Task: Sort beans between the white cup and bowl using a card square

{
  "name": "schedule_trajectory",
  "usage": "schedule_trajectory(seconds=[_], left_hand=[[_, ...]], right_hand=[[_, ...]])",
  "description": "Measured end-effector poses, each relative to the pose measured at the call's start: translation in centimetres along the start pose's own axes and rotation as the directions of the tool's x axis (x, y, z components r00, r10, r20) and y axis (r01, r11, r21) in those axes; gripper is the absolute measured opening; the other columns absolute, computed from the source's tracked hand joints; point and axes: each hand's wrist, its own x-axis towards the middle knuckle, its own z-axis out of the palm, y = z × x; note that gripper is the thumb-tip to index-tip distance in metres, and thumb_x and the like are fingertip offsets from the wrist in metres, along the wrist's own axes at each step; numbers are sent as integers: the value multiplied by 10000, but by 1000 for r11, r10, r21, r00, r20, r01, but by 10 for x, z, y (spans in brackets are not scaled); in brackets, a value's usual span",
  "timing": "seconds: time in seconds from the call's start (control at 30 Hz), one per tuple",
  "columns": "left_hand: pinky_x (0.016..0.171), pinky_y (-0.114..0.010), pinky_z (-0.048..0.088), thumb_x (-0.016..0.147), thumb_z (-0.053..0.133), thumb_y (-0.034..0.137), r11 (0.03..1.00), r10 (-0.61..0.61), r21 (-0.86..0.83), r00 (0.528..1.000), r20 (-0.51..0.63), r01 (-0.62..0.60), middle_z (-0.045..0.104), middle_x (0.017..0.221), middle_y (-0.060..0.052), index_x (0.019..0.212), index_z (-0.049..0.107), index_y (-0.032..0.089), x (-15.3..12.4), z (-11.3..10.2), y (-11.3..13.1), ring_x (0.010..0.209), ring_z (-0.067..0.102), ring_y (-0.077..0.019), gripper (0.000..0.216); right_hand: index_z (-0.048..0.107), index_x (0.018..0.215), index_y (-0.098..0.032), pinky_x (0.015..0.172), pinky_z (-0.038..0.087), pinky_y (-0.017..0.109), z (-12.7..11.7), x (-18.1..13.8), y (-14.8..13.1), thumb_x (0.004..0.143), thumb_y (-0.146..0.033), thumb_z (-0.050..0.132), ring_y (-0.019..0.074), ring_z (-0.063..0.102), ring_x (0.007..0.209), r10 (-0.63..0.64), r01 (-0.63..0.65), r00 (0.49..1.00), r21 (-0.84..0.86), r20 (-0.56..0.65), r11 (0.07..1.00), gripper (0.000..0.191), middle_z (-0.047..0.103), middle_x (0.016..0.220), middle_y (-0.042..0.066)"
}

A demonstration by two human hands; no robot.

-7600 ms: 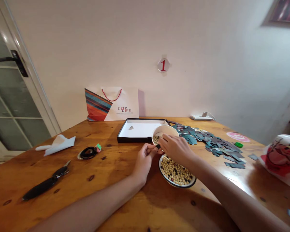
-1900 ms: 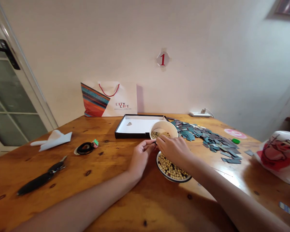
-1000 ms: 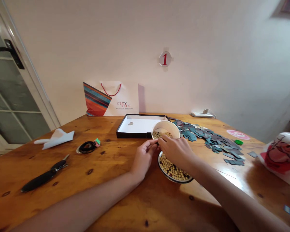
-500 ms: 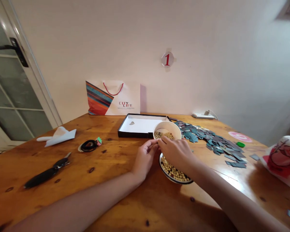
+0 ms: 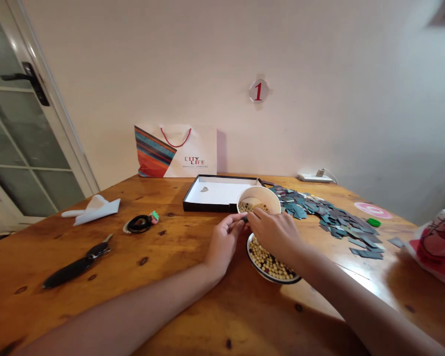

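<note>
My left hand (image 5: 224, 242) is closed, its thumb and fingertips pinched together in front of a white tub (image 5: 272, 195). My right hand (image 5: 276, 232) meets it there with fingers bent and closed. Something small and dark shows between the fingertips, too little to name. Yellowish beans (image 5: 246, 207) lie inside the tub, whose near wall the hands cover. Below my right hand stands a dark-rimmed bowl (image 5: 249, 257) full of pale beans (image 5: 270, 262) with some dark ones among them; the hand and forearm hide part of it.
Behind the tub lies a shallow black-edged box (image 5: 207, 206). Dark flat pieces (image 5: 330, 217) spread to the right, near a green cap (image 5: 374, 222) and a plastic package (image 5: 439, 242). Keys (image 5: 77, 264), black hair ties (image 5: 139, 224), tissue (image 5: 98, 210) and a paper bag (image 5: 176, 155) are leftward.
The whole view has shifted slightly, so things appear a little further right. Both hands stay together at the tub, with the dark bit between the fingertips now showing more.
</note>
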Motion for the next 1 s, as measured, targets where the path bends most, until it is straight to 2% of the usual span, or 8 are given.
schedule_trajectory(seconds=[0.17,0.33,0.7,0.9,1.0], left_hand=[[820,-329,434,721,580,294,1000,24,15,1000,10,-24,670,967,-89,944,618,159,1,-2,-2,885,605,-202,264],[832,-323,429,710,592,276,999,30,43,1000,7,-31,657,1012,-91,933,629,161,1,-2,-1,915,596,-205,253],[805,-304,430,735,562,275,990,74,115,996,40,-78,661,978,-94,916,630,154,-1,-1,-1,914,586,-211,228],[816,-295,421,735,560,268,989,96,106,994,47,-100,667,969,-85,908,638,157,-1,-1,1,911,589,-202,220],[810,-296,424,739,554,266,992,75,98,996,49,-79,665,976,-87,927,631,157,-1,-2,0,913,589,-203,230]], right_hand=[[487,865,-193,448,168,258,0,1,0,867,-190,326,137,574,641,-5,5,1000,-12,-4,1000,160,580,795,35],[487,841,-193,456,189,250,3,0,5,906,-241,250,159,569,632,12,-12,1000,-18,-4,1000,250,586,761,34],[511,761,-197,460,100,274,5,0,5,869,-263,317,120,546,575,-52,55,995,32,-88,998,231,583,713,-6],[517,779,-199,469,111,267,7,-1,6,865,-264,326,117,542,574,15,-8,997,82,-80,997,219,594,730,-18],[520,781,-196,473,112,274,9,-1,5,867,-260,324,114,541,576,3,4,997,86,-80,996,223,596,726,-15]])
